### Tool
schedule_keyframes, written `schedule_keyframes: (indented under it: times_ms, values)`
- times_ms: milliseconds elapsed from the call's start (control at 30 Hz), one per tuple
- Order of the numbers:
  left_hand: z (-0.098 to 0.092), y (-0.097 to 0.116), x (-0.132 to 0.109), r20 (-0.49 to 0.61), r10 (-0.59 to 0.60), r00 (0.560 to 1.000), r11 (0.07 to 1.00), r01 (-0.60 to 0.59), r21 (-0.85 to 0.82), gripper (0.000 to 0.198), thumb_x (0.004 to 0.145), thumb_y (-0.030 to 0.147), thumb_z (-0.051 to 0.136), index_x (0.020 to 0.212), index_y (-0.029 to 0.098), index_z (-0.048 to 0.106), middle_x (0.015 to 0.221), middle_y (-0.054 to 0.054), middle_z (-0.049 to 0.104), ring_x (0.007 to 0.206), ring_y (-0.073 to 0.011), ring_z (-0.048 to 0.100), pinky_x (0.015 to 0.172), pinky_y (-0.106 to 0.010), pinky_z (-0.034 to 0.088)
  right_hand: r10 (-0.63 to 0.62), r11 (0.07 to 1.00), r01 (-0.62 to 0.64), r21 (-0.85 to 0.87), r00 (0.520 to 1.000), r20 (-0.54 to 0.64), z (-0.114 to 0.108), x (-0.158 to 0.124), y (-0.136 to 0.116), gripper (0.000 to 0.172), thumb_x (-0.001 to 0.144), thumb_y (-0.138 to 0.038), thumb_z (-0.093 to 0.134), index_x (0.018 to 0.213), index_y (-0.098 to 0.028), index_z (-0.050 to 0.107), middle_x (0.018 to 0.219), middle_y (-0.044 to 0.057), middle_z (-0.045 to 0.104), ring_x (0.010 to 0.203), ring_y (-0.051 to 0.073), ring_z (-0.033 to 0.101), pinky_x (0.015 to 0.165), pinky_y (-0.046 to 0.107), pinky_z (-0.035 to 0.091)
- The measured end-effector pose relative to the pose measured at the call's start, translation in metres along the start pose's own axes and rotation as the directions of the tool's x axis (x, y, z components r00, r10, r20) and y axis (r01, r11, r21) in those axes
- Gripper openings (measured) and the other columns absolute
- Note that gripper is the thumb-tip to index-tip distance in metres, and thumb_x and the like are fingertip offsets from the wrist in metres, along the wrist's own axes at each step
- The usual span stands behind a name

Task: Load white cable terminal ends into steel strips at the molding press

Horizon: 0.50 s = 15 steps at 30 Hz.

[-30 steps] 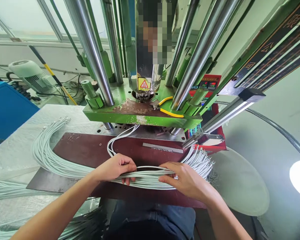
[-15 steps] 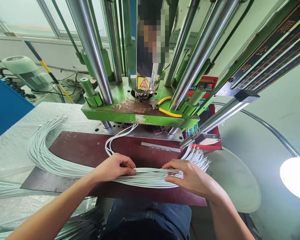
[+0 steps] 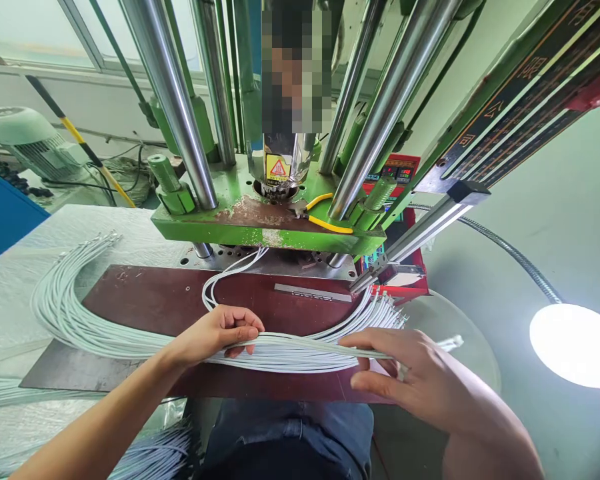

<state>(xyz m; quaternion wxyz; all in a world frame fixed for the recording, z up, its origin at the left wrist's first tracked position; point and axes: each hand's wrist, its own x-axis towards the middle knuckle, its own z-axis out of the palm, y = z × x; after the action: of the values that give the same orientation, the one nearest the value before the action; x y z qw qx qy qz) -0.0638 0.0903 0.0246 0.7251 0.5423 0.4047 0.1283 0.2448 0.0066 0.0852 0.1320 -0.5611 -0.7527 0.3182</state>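
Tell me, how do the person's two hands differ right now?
The left hand presses down on the white cable bundle, fingers curled; the right hand pulls one single cable sideways off the bundle. The left rests over the brown plate; the right is past its edge. Both are bare.

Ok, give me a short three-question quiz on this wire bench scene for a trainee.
1. True or false: the left hand rests on the bundle of white wires.
2. What is the right hand pulling out to the side? A) yellow-handled pliers B) a single white wire C) a metal strip
3. On what does the bundle lie?

Key:
1. True.
2. B, a single white wire, pinched in the fingers; the yellow-handled pliers lie on the green press plate.
3. The dark red board.
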Motion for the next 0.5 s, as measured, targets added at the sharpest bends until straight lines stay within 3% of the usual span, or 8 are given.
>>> schedule_keyframes:
  times_ms: [100, 167, 233, 300, 367, 433, 500]
  values:
    - [0.002, 0.008, -0.005, -0.010, 0.020, 1.000, 0.997, -0.020, 0.077, 0.035, 0.078, 0.049, 0.063, 0.086, 0.015, 0.063, 0.064, 0.001, 0.062, 0.050, -0.0087, 0.044, 0.049, -0.021, 0.032, 0.129, 0.973, -0.150, -0.176, 0.984, -0.125, -0.015, -0.008, 0.013, 0.038, 0.096, -0.054, 0.040, 0.100, -0.028, 0.068, 0.074, 0.000, 0.068, 0.062, 0.015, 0.059, 0.059, 0.027, 0.039]
    - [0.011, 0.020, -0.012, -0.015, 0.050, 0.999, 0.972, -0.045, 0.232, 0.037, 0.079, 0.051, 0.062, 0.090, 0.016, 0.066, 0.071, -0.001, 0.066, 0.057, -0.0117, 0.051, 0.054, -0.022, 0.036, 0.224, 0.911, -0.295, -0.289, 0.941, -0.252, -0.018, -0.008, 0.025, 0.050, 0.099, -0.054, 0.029, 0.083, -0.024, 0.066, 0.063, 0.002, 0.063, 0.059, 0.017, 0.057, 0.057, 0.029, 0.035]
    - [0.030, 0.030, -0.019, 0.053, 0.067, 0.996, 0.905, -0.083, 0.418, 0.038, 0.076, 0.051, 0.066, 0.098, 0.021, 0.070, 0.078, -0.002, 0.070, 0.065, -0.0161, 0.058, 0.059, -0.024, 0.038, 0.232, 0.876, -0.330, -0.353, 0.928, -0.292, -0.013, -0.007, 0.031, 0.053, 0.099, -0.053, 0.027, 0.075, -0.023, 0.063, 0.058, 0.002, 0.060, 0.056, 0.017, 0.055, 0.055, 0.029, 0.031]
    - [0.060, 0.034, -0.022, 0.207, 0.044, 0.977, 0.862, -0.142, 0.487, 0.044, 0.072, 0.050, 0.071, 0.109, 0.027, 0.070, 0.076, -0.002, 0.071, 0.065, -0.0190, 0.060, 0.058, -0.025, 0.037, 0.163, 0.892, -0.241, -0.382, 0.960, -0.226, 0.001, -0.009, 0.026, 0.047, 0.100, -0.048, 0.031, 0.078, -0.023, 0.064, 0.059, 0.002, 0.061, 0.055, 0.016, 0.055, 0.054, 0.028, 0.031]
    - [0.098, 0.026, -0.015, 0.333, 0.049, 0.941, 0.911, -0.179, 0.371, 0.049, 0.075, 0.049, 0.068, 0.119, 0.028, 0.064, 0.074, -0.002, 0.070, 0.060, -0.0180, 0.057, 0.053, -0.025, 0.034, 0.044, 0.909, -0.091, -0.408, 0.991, -0.123, 0.021, -0.011, 0.011, 0.039, 0.100, -0.041, 0.036, 0.081, -0.023, 0.065, 0.063, 0.002, 0.063, 0.057, 0.015, 0.056, 0.055, 0.027, 0.032]
    - [0.136, 0.006, 0.001, 0.368, 0.051, 0.929, 0.978, -0.121, 0.170, 0.042, 0.077, 0.054, 0.063, 0.105, 0.023, 0.068, 0.066, 0.000, 0.062, 0.051, -0.0136, 0.046, 0.049, -0.025, 0.029, -0.088, 0.898, 0.075, -0.434, 0.996, -0.010, 0.040, -0.012, -0.005, 0.032, 0.098, -0.033, 0.042, 0.079, -0.021, 0.064, 0.064, 0.003, 0.063, 0.057, 0.016, 0.056, 0.056, 0.028, 0.034]
    - [0.165, -0.017, 0.019, 0.317, 0.052, 0.947, 0.998, -0.034, -0.062, 0.051, 0.077, 0.067, 0.054, 0.077, 0.017, 0.066, 0.052, 0.002, 0.049, 0.044, -0.0107, 0.037, 0.045, -0.025, 0.026, -0.210, 0.896, 0.194, -0.400, 0.978, 0.004, 0.046, -0.010, -0.013, 0.028, 0.097, -0.026, 0.042, 0.081, -0.019, 0.064, 0.068, 0.004, 0.064, 0.062, 0.017, 0.057, 0.059, 0.029, 0.039]
